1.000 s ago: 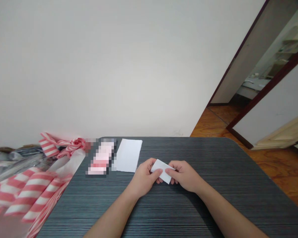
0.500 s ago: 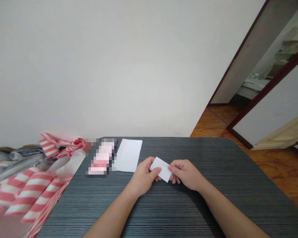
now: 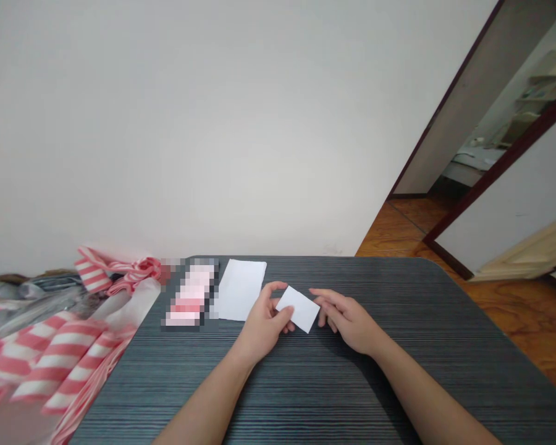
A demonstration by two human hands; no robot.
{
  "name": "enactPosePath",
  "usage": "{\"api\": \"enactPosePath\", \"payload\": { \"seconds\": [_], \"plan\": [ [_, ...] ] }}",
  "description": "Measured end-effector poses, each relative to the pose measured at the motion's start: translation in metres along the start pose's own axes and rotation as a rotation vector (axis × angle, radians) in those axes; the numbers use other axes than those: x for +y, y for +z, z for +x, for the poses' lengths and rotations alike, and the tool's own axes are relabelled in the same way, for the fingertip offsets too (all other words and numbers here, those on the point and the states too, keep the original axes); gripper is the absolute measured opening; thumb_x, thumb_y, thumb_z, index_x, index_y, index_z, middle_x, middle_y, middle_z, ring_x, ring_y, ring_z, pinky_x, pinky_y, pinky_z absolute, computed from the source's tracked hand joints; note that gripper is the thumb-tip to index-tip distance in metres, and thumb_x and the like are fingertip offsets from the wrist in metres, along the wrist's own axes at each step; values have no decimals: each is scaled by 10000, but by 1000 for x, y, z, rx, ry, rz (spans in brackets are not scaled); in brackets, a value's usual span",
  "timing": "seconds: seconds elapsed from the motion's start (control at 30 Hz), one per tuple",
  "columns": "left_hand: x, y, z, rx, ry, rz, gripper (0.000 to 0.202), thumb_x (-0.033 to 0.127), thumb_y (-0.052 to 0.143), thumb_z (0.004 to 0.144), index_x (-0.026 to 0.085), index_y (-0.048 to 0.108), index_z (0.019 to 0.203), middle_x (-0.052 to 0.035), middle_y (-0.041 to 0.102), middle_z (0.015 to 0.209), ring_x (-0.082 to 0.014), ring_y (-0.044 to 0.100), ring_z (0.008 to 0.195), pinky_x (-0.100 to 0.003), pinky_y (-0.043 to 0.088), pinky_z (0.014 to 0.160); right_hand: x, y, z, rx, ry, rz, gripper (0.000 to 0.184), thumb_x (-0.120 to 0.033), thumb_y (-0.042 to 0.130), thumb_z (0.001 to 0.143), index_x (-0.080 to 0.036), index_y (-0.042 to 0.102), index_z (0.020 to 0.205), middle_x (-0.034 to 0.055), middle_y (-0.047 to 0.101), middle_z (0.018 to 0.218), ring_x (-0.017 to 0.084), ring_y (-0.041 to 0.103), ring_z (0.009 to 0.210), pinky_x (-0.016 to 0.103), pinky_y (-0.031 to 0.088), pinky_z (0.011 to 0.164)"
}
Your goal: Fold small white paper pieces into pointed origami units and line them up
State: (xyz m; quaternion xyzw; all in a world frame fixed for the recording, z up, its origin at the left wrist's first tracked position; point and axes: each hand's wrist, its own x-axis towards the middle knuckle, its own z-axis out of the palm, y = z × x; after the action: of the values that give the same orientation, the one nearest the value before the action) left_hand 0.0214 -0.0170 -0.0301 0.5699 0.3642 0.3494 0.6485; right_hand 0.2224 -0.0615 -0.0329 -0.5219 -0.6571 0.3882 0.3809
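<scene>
1. Head view: the dark striped table (image 3: 398, 371) spreads beneath my grip, which sits near its middle.
2. Red-and-white striped plastic bags (image 3: 50, 358) are heaped well out to the left of my grip, spilling over the table's left edge.
3. A white sheet of paper (image 3: 240, 288) lies flat just beyond and to the left of my grip. A blurred pink-and-white item (image 3: 189, 295) lies beside it, further left.
4. My left hand (image 3: 262, 327) pinches the small white card (image 3: 301, 309) by its left end, thumb on top and fingers beneath.
5. My right hand (image 3: 352, 321) is open, fingers loosely extended just right of the card. I cannot tell whether the tips touch it.
</scene>
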Motion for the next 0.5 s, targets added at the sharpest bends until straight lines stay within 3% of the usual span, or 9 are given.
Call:
{"api": "enactPosePath", "payload": {
  "seconds": [0.13, 0.17, 0.5],
  "plan": [
    [1, 1, -1, 3, -6, -11, 471, 248, 547, 802, 200, 336, 1221, 29, 558, 666, -90, 532, 514, -200, 399, 494, -9, -3, 1, -3, -243, -158, 295, -181, 424, 899, -220, 578, 1148, 74, 595, 1038, 168, 557, 926, 321, 436, 846],
    [2, 1, -1, -1, -12, -16, 472, 249, 555, 795, 197, 345, 1216, 29, 558, 669, -88, 532, 513, -199, 399, 493, -10, -3, 2, -15, -278, -174, 293, -176, 443, 889, -223, 586, 1140, 77, 584, 1074, 178, 543, 978, 323, 428, 866],
    [12, 3, -3, -62, -28, -4, 344, 330, 538, 807, 141, 501, 1092, -13, 603, 669, -116, 566, 561, -226, 423, 532, -5, -4, 2, 65, -298, -213, 242, -210, 475, 883, -237, 666, 1029, 75, 620, 990, 195, 580, 913, 330, 464, 820]
  ]
}}
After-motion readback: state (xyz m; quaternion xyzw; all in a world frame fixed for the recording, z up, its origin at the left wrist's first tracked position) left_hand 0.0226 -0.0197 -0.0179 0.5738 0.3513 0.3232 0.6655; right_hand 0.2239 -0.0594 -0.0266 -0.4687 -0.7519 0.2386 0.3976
